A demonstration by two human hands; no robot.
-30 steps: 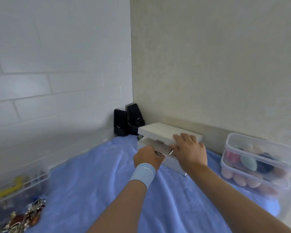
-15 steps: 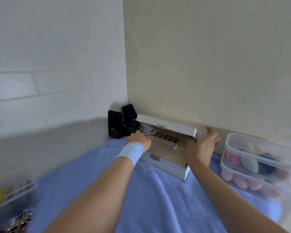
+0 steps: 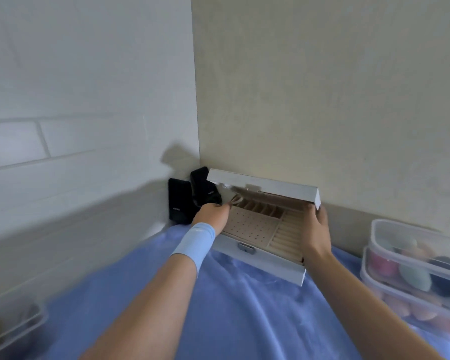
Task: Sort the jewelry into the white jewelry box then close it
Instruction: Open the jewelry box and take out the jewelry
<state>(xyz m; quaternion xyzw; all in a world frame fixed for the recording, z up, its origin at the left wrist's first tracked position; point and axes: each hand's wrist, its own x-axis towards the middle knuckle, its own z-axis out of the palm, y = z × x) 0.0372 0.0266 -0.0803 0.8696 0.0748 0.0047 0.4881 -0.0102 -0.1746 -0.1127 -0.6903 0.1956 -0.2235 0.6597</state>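
The white jewelry box (image 3: 260, 258) stands on the blue cloth in the corner of the walls. Its lid (image 3: 265, 187) is raised partway, showing beige trays with a perforated panel and ring slots inside. My right hand (image 3: 315, 229) pinches the lid's front right corner and holds it up. My left hand (image 3: 213, 214), with a light blue wristband, has its fingers curled over the box's left rim beside a ribbon stay. No jewelry is visible inside the box.
Two black speakers (image 3: 178, 201) stand in the corner just left of the box. Stacked clear containers (image 3: 411, 245) of coloured sponges sit at the right. A clear bin (image 3: 11, 320) with blurred contents lies at lower left. Blue cloth (image 3: 244, 313) covers the table.
The lid went from shut to raised. My right hand moved from on top of the lid to its right corner and lifted it. My left hand shifted to the box's left rim.
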